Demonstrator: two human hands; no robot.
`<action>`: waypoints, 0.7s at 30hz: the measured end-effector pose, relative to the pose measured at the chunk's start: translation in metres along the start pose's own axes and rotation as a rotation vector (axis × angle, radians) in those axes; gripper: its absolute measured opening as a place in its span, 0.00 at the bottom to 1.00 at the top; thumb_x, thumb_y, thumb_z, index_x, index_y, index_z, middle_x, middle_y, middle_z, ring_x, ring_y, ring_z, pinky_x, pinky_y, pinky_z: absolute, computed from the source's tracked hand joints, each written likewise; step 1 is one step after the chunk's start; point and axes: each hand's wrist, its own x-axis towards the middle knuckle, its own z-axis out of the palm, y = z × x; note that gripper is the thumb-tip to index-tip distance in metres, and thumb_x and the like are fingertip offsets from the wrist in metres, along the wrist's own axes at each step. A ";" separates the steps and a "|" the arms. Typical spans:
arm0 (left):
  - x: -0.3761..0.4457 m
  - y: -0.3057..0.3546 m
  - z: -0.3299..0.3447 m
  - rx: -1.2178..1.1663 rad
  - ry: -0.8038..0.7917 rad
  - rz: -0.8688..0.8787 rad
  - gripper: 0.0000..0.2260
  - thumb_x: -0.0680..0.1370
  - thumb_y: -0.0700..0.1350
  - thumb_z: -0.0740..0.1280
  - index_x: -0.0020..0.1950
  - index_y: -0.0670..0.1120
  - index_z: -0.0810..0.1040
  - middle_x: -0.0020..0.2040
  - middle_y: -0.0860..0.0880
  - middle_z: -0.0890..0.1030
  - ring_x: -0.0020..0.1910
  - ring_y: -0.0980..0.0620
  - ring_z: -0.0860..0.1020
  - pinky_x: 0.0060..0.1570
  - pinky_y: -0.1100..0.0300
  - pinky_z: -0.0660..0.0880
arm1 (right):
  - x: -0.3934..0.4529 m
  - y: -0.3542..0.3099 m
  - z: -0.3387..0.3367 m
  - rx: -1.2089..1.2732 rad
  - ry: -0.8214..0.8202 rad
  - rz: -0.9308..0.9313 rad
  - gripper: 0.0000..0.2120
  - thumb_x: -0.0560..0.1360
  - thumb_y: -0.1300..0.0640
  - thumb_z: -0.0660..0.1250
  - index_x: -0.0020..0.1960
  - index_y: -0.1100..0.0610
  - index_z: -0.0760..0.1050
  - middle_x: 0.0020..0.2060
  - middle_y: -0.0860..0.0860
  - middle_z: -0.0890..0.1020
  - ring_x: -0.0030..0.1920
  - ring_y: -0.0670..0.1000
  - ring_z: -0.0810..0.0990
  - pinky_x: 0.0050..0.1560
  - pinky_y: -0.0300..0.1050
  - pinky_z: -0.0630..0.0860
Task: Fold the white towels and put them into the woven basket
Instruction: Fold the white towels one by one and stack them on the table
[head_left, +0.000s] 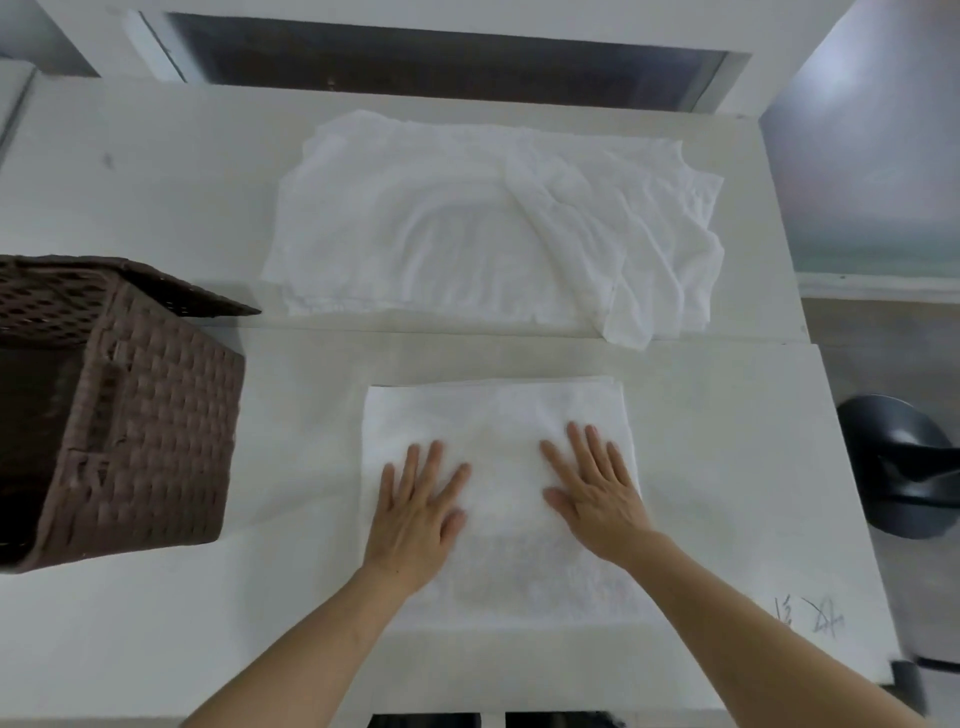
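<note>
2 bare forearms enter from the bottom edge, no sleeves visible on either. Left hand (415, 512) and right hand (597, 493): no gloves. No rings, watch or bracelet visible on fingers or wrists. Nails short and unpainted, as far as the blur allows.

A single wide-angle camera sits on the person's head, looking forward and steeply down onto the white desk (156, 623) from close range. Both forearms enter from 6 o'clock, with the woven basket (150, 426) cut off by the frame edge at 9 o'clock. The far wall lies at 12 o'clock and straight edges bow near the borders.
</note>
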 end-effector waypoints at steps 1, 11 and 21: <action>0.000 -0.002 0.004 0.025 -0.028 -0.011 0.28 0.84 0.62 0.50 0.84 0.59 0.52 0.85 0.47 0.41 0.83 0.41 0.41 0.79 0.36 0.48 | 0.000 0.001 0.001 -0.007 -0.036 0.031 0.30 0.84 0.34 0.41 0.83 0.39 0.36 0.82 0.49 0.33 0.81 0.54 0.30 0.81 0.56 0.36; 0.010 -0.010 -0.008 0.029 -0.147 -0.035 0.32 0.80 0.71 0.48 0.82 0.65 0.42 0.82 0.43 0.32 0.80 0.40 0.31 0.78 0.35 0.38 | -0.003 -0.001 -0.005 0.006 -0.021 0.029 0.34 0.83 0.33 0.48 0.84 0.41 0.39 0.82 0.53 0.32 0.81 0.55 0.30 0.81 0.55 0.36; -0.096 -0.010 0.018 -0.055 0.142 0.144 0.05 0.82 0.46 0.67 0.57 0.49 0.77 0.70 0.44 0.72 0.72 0.42 0.69 0.70 0.46 0.71 | -0.125 0.013 0.039 0.189 0.219 -0.096 0.13 0.80 0.53 0.70 0.63 0.52 0.76 0.73 0.52 0.70 0.76 0.56 0.69 0.68 0.58 0.75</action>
